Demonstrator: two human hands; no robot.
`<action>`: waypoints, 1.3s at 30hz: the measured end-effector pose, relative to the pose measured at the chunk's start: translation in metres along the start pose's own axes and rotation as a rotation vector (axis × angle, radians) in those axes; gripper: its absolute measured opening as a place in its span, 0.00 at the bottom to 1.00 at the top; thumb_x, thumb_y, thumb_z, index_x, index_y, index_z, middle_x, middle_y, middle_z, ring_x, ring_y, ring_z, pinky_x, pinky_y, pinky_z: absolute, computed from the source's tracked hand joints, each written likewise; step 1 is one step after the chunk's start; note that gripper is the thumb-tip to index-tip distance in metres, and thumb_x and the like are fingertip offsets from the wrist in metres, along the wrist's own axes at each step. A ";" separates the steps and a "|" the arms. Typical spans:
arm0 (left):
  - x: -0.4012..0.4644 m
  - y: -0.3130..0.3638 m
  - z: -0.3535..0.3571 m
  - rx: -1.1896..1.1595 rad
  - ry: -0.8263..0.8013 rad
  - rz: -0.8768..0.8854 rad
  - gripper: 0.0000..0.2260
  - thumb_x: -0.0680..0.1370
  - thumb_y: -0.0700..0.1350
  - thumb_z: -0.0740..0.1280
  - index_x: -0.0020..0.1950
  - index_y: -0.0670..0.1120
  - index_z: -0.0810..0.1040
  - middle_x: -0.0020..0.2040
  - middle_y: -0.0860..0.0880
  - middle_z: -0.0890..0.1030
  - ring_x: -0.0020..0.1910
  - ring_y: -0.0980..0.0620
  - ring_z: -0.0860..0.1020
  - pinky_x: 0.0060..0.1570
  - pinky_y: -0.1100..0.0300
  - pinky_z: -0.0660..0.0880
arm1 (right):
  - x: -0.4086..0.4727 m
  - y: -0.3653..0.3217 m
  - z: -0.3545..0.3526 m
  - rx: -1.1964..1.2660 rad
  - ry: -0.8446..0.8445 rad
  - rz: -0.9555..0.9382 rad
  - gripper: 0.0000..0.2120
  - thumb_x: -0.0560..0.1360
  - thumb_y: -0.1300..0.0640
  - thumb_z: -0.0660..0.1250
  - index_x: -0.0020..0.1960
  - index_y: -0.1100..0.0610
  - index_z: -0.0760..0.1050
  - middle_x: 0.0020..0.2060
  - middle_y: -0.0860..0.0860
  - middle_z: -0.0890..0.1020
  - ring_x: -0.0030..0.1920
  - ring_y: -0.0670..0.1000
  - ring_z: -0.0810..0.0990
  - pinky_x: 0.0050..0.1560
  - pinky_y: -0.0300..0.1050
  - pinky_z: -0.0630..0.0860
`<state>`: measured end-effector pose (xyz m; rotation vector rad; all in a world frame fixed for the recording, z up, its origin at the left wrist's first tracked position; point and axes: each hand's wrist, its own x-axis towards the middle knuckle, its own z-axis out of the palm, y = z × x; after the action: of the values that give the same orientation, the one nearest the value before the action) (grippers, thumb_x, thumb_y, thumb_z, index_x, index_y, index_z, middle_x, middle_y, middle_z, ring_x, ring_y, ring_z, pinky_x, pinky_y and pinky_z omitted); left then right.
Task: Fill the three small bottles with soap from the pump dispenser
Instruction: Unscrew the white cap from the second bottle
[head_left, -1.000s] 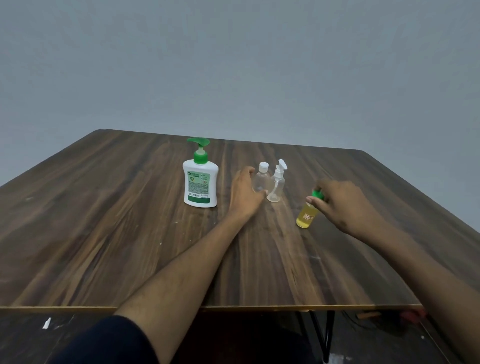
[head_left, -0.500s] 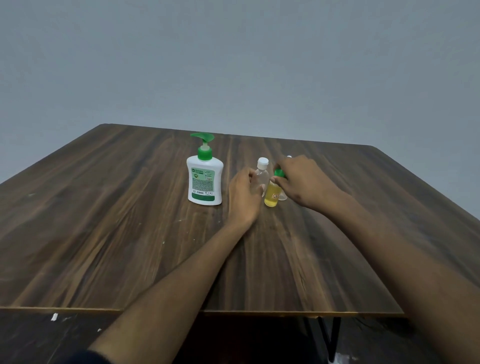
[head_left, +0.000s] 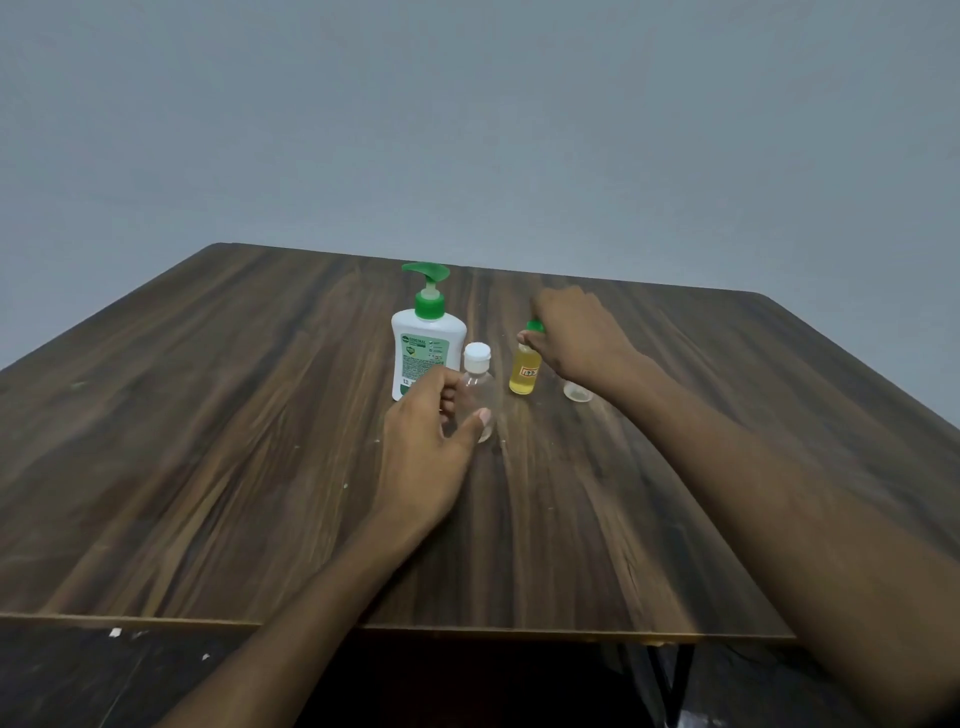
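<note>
At the middle of a wooden table (head_left: 208, 441), the left hand (head_left: 426, 447) curls its thumb and fingers round a clear bottle (head_left: 480, 400) with a white cap (head_left: 477, 354), holding it upright just in front of the pump dispenser (head_left: 427, 345). The right hand (head_left: 576, 338) reaches across from the other side, its fingertips pinching the green cap (head_left: 535, 326) of a yellow bottle (head_left: 525, 371) that stands upright a short way right of the clear one. A third bottle shows only as a clear base (head_left: 577, 391) beneath the right wrist; its top is hidden.

All three small bottles stand with their long axes vertical, ranged in a loose row to the right of the dispenser, whose green spout points left, away from them. The clear bottle lies nearest the dispenser and nearest the left hand; the yellow one falls to the right hand.

Both visible caps are on, so filling has probably not begun. The likely next need is to uncap a bottle and bring its mouth under the spout, which means carrying it round to the dispenser's left or turning the dispenser.
</note>
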<state>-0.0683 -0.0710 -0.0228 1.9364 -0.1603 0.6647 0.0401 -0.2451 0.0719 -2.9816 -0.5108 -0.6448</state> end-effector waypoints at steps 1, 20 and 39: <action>0.001 -0.003 -0.004 0.004 0.003 0.002 0.10 0.77 0.40 0.78 0.54 0.47 0.81 0.48 0.54 0.84 0.46 0.56 0.82 0.46 0.67 0.77 | 0.003 -0.002 0.000 0.006 0.000 -0.003 0.13 0.78 0.50 0.70 0.46 0.59 0.74 0.43 0.57 0.80 0.43 0.60 0.78 0.37 0.49 0.71; -0.007 -0.005 -0.007 -0.067 -0.083 0.067 0.12 0.74 0.50 0.73 0.56 0.50 0.81 0.50 0.58 0.84 0.49 0.58 0.81 0.48 0.71 0.74 | -0.003 -0.010 -0.022 0.038 0.086 -0.015 0.16 0.80 0.43 0.63 0.47 0.56 0.75 0.40 0.52 0.80 0.43 0.57 0.78 0.40 0.50 0.76; -0.013 -0.009 -0.004 -0.009 -0.102 0.248 0.11 0.78 0.47 0.74 0.60 0.48 0.81 0.51 0.55 0.83 0.50 0.54 0.81 0.50 0.52 0.80 | -0.085 -0.035 -0.078 0.285 0.018 -0.183 0.03 0.72 0.53 0.72 0.44 0.47 0.79 0.41 0.40 0.81 0.41 0.40 0.77 0.42 0.43 0.72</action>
<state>-0.0769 -0.0654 -0.0356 1.9598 -0.4717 0.7254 -0.0753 -0.2468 0.1078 -2.6805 -0.8065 -0.5564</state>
